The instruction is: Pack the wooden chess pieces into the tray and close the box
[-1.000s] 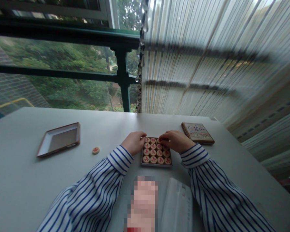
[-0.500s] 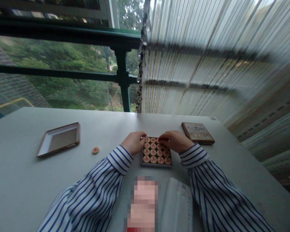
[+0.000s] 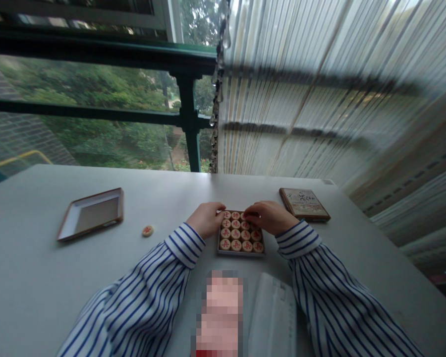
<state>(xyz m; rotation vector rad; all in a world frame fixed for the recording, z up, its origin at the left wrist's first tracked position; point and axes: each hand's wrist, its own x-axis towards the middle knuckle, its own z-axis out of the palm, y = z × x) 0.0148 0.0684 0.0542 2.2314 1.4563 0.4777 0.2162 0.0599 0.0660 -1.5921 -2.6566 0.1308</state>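
We take the tray (image 3: pixel 241 255) as the centre of the clock face, with 12 o'clock at the far edge of the white table (image 3: pixel 29 263). The tray rests flat on the table between our two hands. It holds round pieces (image 3: pixel 235 234) marked with red characters, face up in four rows; our fingers cover part of the far-right corner.

We place our left hand (image 3: pixel 205 220) at 10 o'clock, its thumb and finger at the tray's far-left corner. We place our right hand (image 3: pixel 273 217) at 2 o'clock, its fingertips over the pieces at the far-right corner. The hands are apart from each other. We cannot tell whether either is clamped on the tray or on a piece.

At 9 o'clock, well apart from the tray, we see a single loose piece (image 3: pixel 147 231) lying face up. Beyond it, just above the 9 o'clock line, lies a shallow open box (image 3: pixel 98 216), hollow side up. At 2 o'clock, behind our right hand, lies a closed flat box (image 3: pixel 306 203) with a printed cover. At 5 o'clock sits a whitish case (image 3: pixel 273 317). Striped cuffs (image 3: pixel 185 245) enclose both our wrists.
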